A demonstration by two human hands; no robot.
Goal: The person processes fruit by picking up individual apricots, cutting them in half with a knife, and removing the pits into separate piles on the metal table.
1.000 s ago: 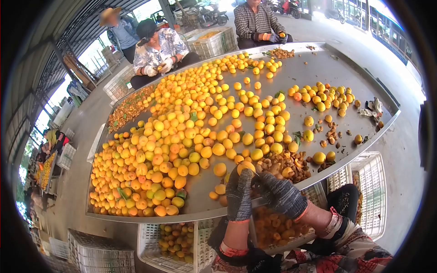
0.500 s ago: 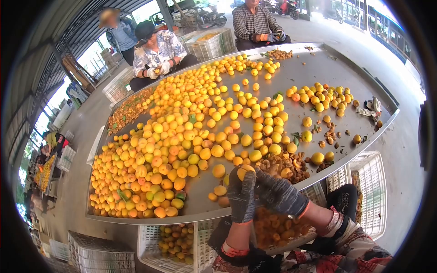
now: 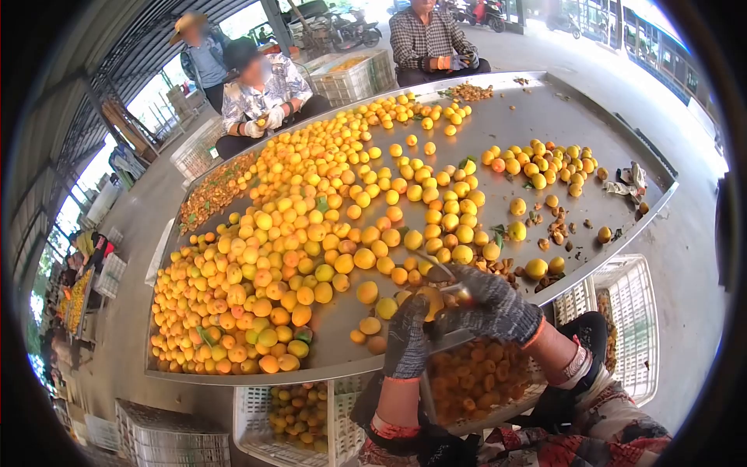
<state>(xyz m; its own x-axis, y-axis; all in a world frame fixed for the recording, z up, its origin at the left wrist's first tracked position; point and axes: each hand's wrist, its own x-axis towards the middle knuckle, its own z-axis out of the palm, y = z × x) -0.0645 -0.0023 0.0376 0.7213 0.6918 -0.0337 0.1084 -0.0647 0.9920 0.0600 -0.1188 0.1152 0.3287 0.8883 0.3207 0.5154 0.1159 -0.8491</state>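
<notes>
My left hand (image 3: 408,339), in a dark grey glove, is closed on a yellow-orange fruit (image 3: 433,302) over the near edge of the metal table (image 3: 334,346). Beside it, my right hand (image 3: 492,310), gloved too, grips a small metal tool (image 3: 455,288) that lies against the fruit. Motion blurs the tool's tip. Many loose fruits (image 3: 257,272) are heaped on the table to the left. Brown pits and scraps (image 3: 504,269) lie just beyond my right hand, partly hidden by it.
Below the table edge stand white crates (image 3: 334,420) with halved and whole fruits, and another crate (image 3: 634,327) at the right. Two people (image 3: 261,97) (image 3: 432,43) sit across the table with fruit work in their gloved hands; another person (image 3: 204,62) stands behind.
My right hand has lifted and turned, and the metal tool now shows at the fruit. My left hand has shifted slightly down and tilted. The view has moved a little.
</notes>
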